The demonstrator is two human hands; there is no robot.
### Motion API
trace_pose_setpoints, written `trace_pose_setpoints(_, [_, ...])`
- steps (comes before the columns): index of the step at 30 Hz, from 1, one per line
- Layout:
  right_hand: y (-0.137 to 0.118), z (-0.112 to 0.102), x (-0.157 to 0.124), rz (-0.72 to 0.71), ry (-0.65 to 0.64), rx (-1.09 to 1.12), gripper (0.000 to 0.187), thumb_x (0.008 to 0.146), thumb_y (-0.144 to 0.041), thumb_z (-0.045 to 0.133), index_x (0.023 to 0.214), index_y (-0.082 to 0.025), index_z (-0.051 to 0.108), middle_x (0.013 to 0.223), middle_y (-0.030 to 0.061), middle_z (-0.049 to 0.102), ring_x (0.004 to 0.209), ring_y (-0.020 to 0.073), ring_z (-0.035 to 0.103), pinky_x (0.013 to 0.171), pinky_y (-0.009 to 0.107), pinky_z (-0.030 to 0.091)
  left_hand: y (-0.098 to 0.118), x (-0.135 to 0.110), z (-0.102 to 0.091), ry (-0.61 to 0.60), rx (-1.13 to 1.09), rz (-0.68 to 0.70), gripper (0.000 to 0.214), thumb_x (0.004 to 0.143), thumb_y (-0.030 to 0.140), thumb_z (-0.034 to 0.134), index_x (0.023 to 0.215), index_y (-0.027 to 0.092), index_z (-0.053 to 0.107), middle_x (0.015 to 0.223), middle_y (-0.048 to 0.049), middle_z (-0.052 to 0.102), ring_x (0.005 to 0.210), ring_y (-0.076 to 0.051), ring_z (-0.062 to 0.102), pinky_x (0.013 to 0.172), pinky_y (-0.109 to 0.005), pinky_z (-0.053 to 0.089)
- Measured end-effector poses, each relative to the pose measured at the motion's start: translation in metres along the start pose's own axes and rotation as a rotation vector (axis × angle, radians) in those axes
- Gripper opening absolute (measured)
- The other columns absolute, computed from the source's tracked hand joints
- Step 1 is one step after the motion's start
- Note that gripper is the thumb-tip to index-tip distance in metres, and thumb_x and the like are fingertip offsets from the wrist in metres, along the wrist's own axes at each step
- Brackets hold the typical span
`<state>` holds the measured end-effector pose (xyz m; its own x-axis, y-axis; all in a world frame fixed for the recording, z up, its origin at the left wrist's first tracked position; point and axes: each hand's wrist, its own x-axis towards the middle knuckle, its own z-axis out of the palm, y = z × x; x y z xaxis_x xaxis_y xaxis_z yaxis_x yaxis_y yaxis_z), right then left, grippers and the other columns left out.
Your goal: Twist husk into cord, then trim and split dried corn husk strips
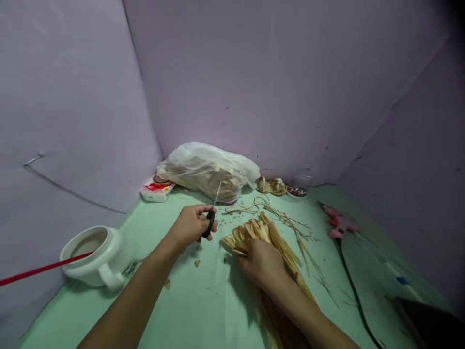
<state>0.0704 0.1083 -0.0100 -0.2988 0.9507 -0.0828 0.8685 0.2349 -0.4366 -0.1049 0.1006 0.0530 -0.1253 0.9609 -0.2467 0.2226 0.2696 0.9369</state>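
Note:
Black-handled scissors (209, 224) are held in my left hand (192, 223), the fingers curled around the handle and the blades pointing up and away from me. To the right, my right hand (263, 261) is closed on a bundle of dried husks (254, 230), pale yellow and brown, lying lengthwise on the table. The bundle's gathered end fans out beyond my knuckles, and my forearm covers part of the rest. Loose husk strips and twisted strands (286, 218) lie just beyond the bundle. Small scraps are scattered between my hands.
A white ceramic pot (90, 271) with a red stick (43, 267) stands left. Against the back wall rest a plastic bag (203, 165), a tissue pack (158, 192), woven straw pieces (271, 186) and a small dish (297, 191). A pink glue gun (339, 224) with black cord lies right.

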Motion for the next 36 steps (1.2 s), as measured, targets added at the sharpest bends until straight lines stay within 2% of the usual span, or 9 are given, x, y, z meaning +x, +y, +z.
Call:
trace_pose_setpoints(4, [0.005, -0.019, 0.006, 0.026, -0.067, 0.773, 0.016, 0.069, -0.032, 0.058, 0.065, -0.017, 0.055, 0.06, -0.0002, 0.056, 0.057, 0.0132, 0.051, 0.052, 0.023, 0.035, 0.0, -0.002, -0.001, -0.027, -0.004, 0.031, 0.042, 0.06, 0.022, 0.062, 0.1, 0.012, 0.053, 0.062, -0.0013, 0.061, 0.046, -0.011, 0.056, 0.034, -0.017, 0.03])
trace_pose_setpoints(7, [0.004, -0.03, 0.004, 0.138, -0.265, 1.276, 0.023, 0.067, -0.034, 0.062, 0.079, -0.015, 0.056, 0.066, 0.0013, 0.059, 0.057, 0.0124, 0.053, 0.052, 0.023, 0.039, 0.0, -0.002, 0.0, -0.042, -0.004, 0.063, 0.042, 0.061, 0.022, 0.062, 0.101, 0.012, 0.051, 0.064, -0.0016, 0.061, 0.049, -0.012, 0.056, 0.037, -0.018, 0.032])
trace_pose_setpoints(10, [0.002, -0.032, 0.001, 0.216, -0.425, 1.522, 0.023, 0.067, -0.032, 0.064, 0.079, -0.014, 0.055, 0.065, 0.0026, 0.061, 0.057, 0.0119, 0.056, 0.053, 0.023, 0.043, 0.0, -0.002, 0.002, -0.08, 0.005, 0.071, 0.044, 0.061, 0.022, 0.062, 0.103, 0.012, 0.051, 0.063, -0.0005, 0.059, 0.051, -0.011, 0.055, 0.04, -0.018, 0.033])
trace_pose_setpoints(12, [0.003, -0.033, 0.002, 0.245, -0.437, 1.6, 0.02, 0.068, -0.03, 0.065, 0.073, -0.015, 0.052, 0.059, -0.0004, 0.058, 0.048, 0.0089, 0.052, 0.049, 0.021, 0.043, -0.002, -0.002, 0.002, -0.128, 0.01, 0.106, 0.046, 0.06, 0.02, 0.063, 0.104, 0.013, 0.052, 0.067, -0.0009, 0.06, 0.057, -0.011, 0.056, 0.046, -0.019, 0.038])
trace_pose_setpoints(16, [0.009, -0.038, 0.01, 0.283, -0.305, 1.597, 0.019, 0.069, -0.028, 0.065, 0.072, -0.015, 0.051, 0.052, -0.0045, 0.052, 0.037, 0.004, 0.042, 0.037, 0.016, 0.037, -0.006, -0.001, 0.0, -0.243, 0.029, 0.138, 0.046, 0.057, 0.018, 0.065, 0.102, 0.013, 0.055, 0.086, -0.0064, 0.063, 0.072, -0.014, 0.057, 0.063, -0.024, 0.044])
trace_pose_setpoints(19, [0.013, -0.043, 0.014, 0.318, -0.155, 1.496, 0.023, 0.068, -0.033, 0.064, 0.07, -0.015, 0.051, 0.054, -0.0032, 0.053, 0.037, 0.0041, 0.042, 0.033, 0.014, 0.033, -0.006, 0.0, 0.001, -0.269, 0.021, 0.095, 0.046, 0.056, 0.019, 0.066, 0.1, 0.012, 0.055, 0.082, -0.0063, 0.064, 0.069, -0.015, 0.057, 0.062, -0.025, 0.045])
trace_pose_setpoints(26, [0.002, -0.029, 0.008, 0.126, 0.074, 1.211, 0.026, 0.065, -0.038, 0.064, 0.065, -0.016, 0.049, 0.055, -0.0027, 0.049, 0.048, 0.0089, 0.045, 0.044, 0.021, 0.038, 0.004, -0.01, 0.019, 0.077, -0.212, 0.173, 0.045, 0.054, 0.023, 0.067, 0.096, 0.012, 0.052, 0.057, 0.0029, 0.057, 0.047, -0.009, 0.05, 0.042, -0.019, 0.037])
trace_pose_setpoints(30, [-0.011, -0.023, 0.0, 0.042, 0.09, 1.039, 0.023, 0.068, -0.036, 0.058, 0.062, -0.015, 0.05, 0.055, -0.0029, 0.045, 0.051, 0.0087, 0.041, 0.046, 0.02, 0.035, 0.002, -0.012, 0.035, 0.135, -0.257, 0.134, 0.045, 0.049, 0.018, 0.069, 0.091, 0.013, 0.052, 0.052, 0.0042, 0.056, 0.044, -0.009, 0.049, 0.04, -0.018, 0.037])
trace_pose_setpoints(36, [-0.02, -0.03, -0.007, 0.055, 0.009, 1.116, 0.026, 0.065, -0.033, 0.06, 0.054, -0.017, 0.044, 0.049, -0.0044, 0.042, 0.045, 0.0071, 0.037, 0.044, 0.02, 0.032, -0.001, -0.01, 0.039, 0.187, -0.268, 0.113, 0.035, 0.053, 0.013, 0.06, 0.087, 0.013, 0.053, 0.046, 0.0049, 0.054, 0.039, -0.008, 0.046, 0.034, -0.016, 0.032])
